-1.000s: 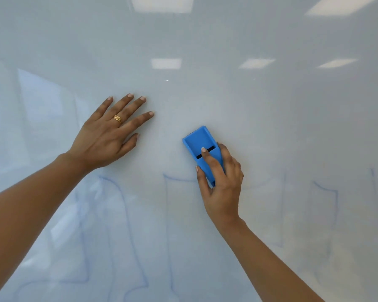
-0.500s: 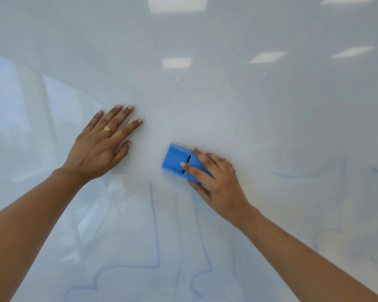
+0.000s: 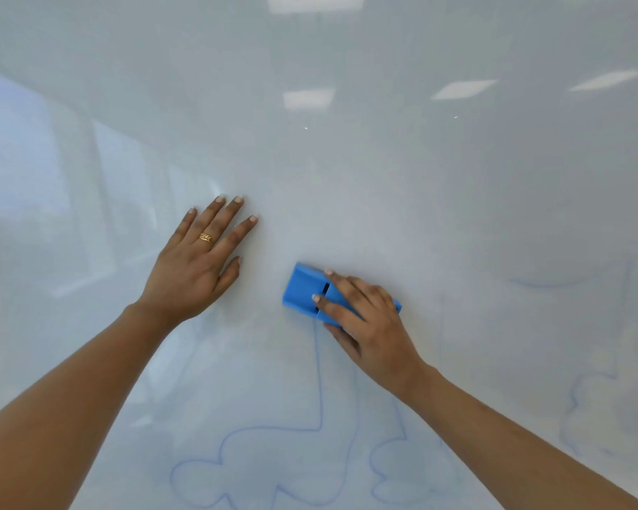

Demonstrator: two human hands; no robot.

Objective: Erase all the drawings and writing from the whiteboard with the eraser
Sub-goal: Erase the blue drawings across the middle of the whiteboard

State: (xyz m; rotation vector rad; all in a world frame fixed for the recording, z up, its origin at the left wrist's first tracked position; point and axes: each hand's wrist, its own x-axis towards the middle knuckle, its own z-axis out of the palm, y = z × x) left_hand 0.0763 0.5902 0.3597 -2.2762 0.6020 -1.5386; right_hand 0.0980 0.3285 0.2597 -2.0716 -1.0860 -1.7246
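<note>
The left hand lies flat on the whiteboard, fingers straight and spread (1 gold ring on it). Just right of it, the blue eraser sits against the board, gripped by the right hand, whose fingers curl over its back. Faint blue lines run below it and at the far right.

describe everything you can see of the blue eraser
The eraser is a bright blue rectangular block, plastic-looking, with a dark slot across its back. It lies flat against the whiteboard, long side slanting down to the right. The right hand grips its right half, fingers over the back.
</note>
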